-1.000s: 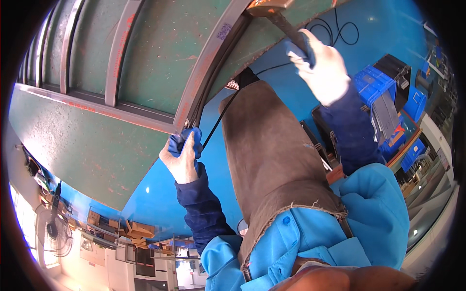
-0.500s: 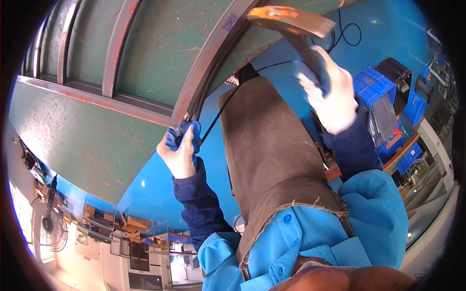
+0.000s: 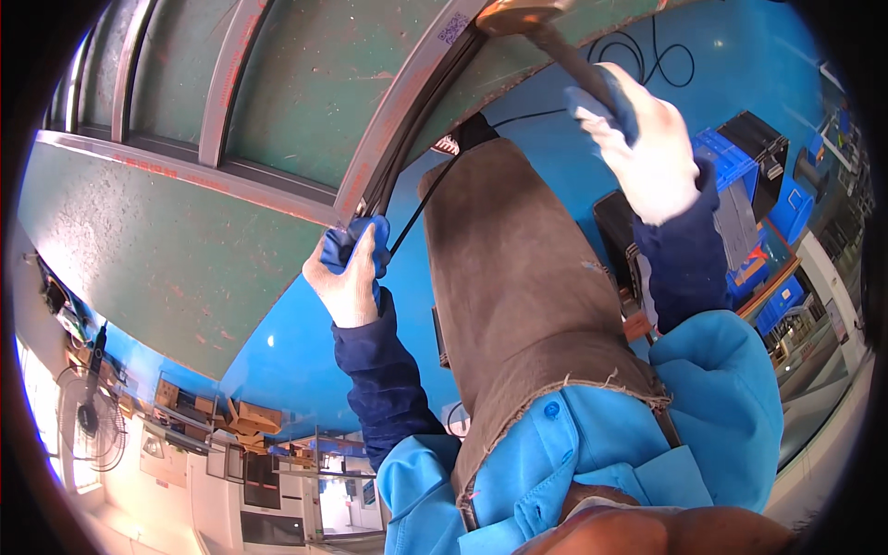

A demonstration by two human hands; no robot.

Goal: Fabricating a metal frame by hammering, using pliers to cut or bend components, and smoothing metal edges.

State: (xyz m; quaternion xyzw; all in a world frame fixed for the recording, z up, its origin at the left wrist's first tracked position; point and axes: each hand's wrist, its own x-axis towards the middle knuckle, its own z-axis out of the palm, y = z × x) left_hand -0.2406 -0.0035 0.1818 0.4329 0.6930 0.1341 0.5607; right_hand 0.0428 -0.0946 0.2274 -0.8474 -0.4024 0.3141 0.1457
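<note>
My right hand (image 3: 647,153), in a white glove with blue palm, is closed round the dark handle of a hammer (image 3: 578,69). The hammer's orange-brown head is at the top of the view, against or just over the outer bar of a grey metal frame (image 3: 268,190). My left hand (image 3: 350,264), gloved alike, is closed at the frame's near corner. What its fingers grip is hidden; a black cable (image 3: 421,208) runs out beside them. The frame, with several crossbars and reddish marks, lies on a green worktable (image 3: 153,240).
Past the table's edge is a blue floor with a coiled black cable (image 3: 638,60). Blue and black crates (image 3: 726,157) stand at the right. A fan (image 3: 91,416) and cardboard boxes (image 3: 254,416) are at the lower left. A brown apron (image 3: 523,268) covers my lap.
The hammer has come down and left toward the frame's outer bar, its head now partly past the top edge of view. My right hand has shifted slightly up and right; my left stays at the corner.
</note>
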